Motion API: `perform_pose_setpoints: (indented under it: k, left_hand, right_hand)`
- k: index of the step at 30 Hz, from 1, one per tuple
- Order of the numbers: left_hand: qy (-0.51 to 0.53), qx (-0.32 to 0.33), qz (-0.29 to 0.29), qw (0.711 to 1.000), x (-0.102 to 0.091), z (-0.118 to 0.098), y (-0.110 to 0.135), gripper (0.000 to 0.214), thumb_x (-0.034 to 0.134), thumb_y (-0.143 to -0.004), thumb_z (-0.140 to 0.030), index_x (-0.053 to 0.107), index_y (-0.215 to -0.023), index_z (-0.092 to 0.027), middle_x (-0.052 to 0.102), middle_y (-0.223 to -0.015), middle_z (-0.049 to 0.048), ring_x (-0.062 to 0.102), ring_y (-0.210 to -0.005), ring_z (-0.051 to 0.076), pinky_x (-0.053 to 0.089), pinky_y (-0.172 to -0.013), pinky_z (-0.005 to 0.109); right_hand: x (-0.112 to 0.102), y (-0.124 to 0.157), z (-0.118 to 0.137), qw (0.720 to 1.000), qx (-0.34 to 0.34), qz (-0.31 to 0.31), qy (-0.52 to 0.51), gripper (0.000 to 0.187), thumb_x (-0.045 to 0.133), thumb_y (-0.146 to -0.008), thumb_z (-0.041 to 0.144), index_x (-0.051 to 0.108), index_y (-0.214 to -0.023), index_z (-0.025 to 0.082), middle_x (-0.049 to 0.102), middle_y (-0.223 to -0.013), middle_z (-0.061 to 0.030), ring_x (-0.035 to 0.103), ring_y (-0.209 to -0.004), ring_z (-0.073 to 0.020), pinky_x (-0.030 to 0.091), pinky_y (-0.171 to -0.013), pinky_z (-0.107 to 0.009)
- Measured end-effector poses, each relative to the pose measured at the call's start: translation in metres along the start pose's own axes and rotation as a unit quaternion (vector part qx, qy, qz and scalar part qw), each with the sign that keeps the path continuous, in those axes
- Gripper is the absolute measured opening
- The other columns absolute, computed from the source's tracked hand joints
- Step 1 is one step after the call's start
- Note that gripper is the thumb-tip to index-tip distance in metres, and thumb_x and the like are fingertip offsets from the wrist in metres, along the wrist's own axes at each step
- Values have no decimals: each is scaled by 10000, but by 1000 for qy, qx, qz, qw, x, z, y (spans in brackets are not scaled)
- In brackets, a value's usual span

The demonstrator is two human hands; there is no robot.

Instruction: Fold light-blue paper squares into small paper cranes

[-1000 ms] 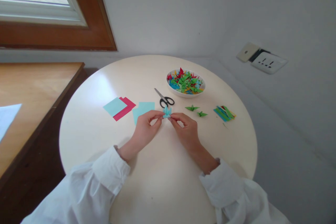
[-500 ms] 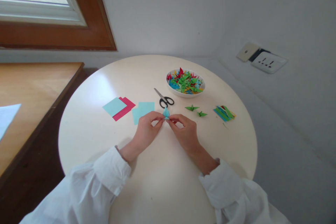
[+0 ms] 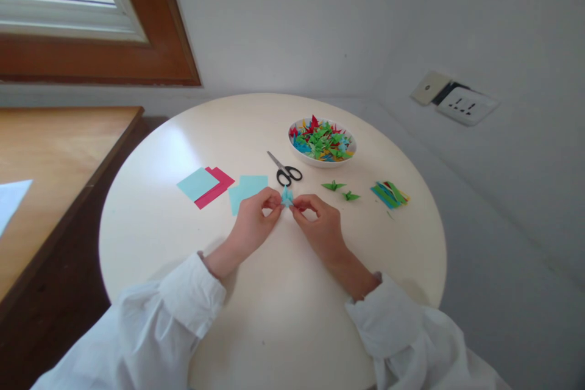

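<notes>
Currently pinches a small light-blue folded paper [image 3: 287, 197] from both sides, just on the near side of the black-handled scissors [image 3: 286, 170]. Clamps the left edge of it with thumb and forefinger of the left hand [image 3: 255, 217]; grips the right edge likewise with the right hand [image 3: 321, 225]. Leaves a small gap between the two hands, bridged by the folded paper. Cannot tell lifted from resting on the round white table [image 3: 274, 317]. Wears loose white sleeves [image 3: 192, 295], well on the near side of the scissors.

Has light-blue sheets [image 3: 251, 186] left of the scissors, partly covered by the left hand; has a light-blue square [image 3: 197, 186] lying over pinkish-red sheets [image 3: 222, 178] farther left of the scissors. Shows a white bowl [image 3: 322, 164] beyond and to the right of the scissors, heaped with paper cranes [image 3: 322, 141] in green, red, blue and yellow. Has two green cranes [image 3: 333, 185] right of the scissors, near each other, and a pile of coloured paper strips [image 3: 390, 194] farther right of the scissors. Shows also a wooden desk [image 3: 64, 146] well to the left of the scissors and a wall socket [image 3: 466, 105] well to the right.
</notes>
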State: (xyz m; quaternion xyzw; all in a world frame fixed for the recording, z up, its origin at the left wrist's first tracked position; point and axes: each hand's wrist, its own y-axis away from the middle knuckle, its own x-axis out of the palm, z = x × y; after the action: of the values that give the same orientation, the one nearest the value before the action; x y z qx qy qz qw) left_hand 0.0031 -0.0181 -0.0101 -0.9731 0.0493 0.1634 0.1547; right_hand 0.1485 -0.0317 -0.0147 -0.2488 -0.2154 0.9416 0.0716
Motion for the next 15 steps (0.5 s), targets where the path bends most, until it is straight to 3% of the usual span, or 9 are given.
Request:
perform_pose_setpoints:
  k: [15]
  left_hand:
    - [-21, -19, -2, 1000, 1, -4, 1, 90, 537, -693, -141, 478, -740, -189, 572, -688, -27, 575, -647, 108, 471, -635, 230]
  right_hand:
    - [3, -2, -1, 999, 43, 10, -28, 83, 563, -671, 180, 540, -744, 211, 650, -723, 6, 605, -619, -134, 487, -635, -268]
